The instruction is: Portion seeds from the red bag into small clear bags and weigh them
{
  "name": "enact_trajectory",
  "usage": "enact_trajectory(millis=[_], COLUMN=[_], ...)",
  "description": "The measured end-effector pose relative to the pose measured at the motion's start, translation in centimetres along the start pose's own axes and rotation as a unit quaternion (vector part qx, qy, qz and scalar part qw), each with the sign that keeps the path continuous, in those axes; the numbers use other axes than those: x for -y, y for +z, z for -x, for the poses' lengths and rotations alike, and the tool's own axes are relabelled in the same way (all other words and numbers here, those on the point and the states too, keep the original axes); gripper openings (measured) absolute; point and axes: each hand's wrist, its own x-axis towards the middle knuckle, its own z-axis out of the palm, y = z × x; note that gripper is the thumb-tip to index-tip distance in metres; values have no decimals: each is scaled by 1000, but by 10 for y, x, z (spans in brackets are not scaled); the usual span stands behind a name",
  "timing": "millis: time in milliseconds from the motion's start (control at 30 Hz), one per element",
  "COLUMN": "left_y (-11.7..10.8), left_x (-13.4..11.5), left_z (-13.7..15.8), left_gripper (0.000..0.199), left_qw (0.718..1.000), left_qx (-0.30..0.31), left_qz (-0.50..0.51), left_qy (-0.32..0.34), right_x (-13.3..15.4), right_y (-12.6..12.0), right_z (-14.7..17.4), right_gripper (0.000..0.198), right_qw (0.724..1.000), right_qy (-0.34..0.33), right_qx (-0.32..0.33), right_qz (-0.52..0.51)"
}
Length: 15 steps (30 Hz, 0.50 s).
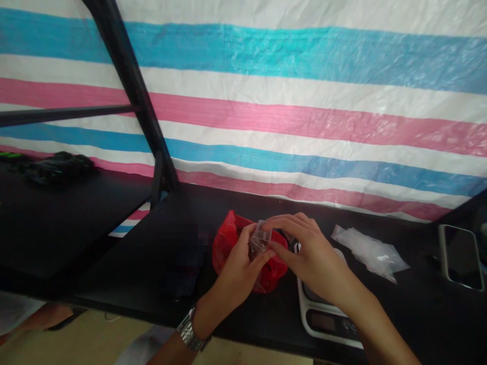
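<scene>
Over a red plastic bag (224, 246), which stands open like a bowl, my two hands meet. My left hand (238, 261), with a metal-band watch on the wrist, is closed round a small clear plastic bag (262, 234). The thumb and fingers of my right hand (304, 243) pinch the same bag at its upper and right edges. Something small and dark seems to lie in its lower part, too unclear to name. Below my right hand is a white digital scale (306, 317), partly hidden by the hand and forearm.
Several flat clear plastic bags (375, 253) lie right of the scale on the black table (133, 276). A phone (461, 256) lies at the far right. A black metal post (129, 76) rises at left, before a striped sheet (304, 111). Another person's arm (41, 319) shows lower left.
</scene>
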Motion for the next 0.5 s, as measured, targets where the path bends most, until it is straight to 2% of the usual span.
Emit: enact_trajectory(millis=[233,400,500], left_y=[-1,-5,-9], left_x=[1,2,5], left_z=[-1,2,3], left_gripper=[53,40,36], left_qw=[1000,999,1000], left_qx=[-11,-14,-19], left_qz=[22,24,19], left_qy=[4,17,15], right_x=[-2,-6,-9], right_y=[-2,3,9], right_z=[-1,-13,-17], right_gripper=[33,30,27], right_qw=[998,999,996], right_qy=[-3,-37,-40], right_qx=[-61,-37,-68], right_qz=[7,-11,-35])
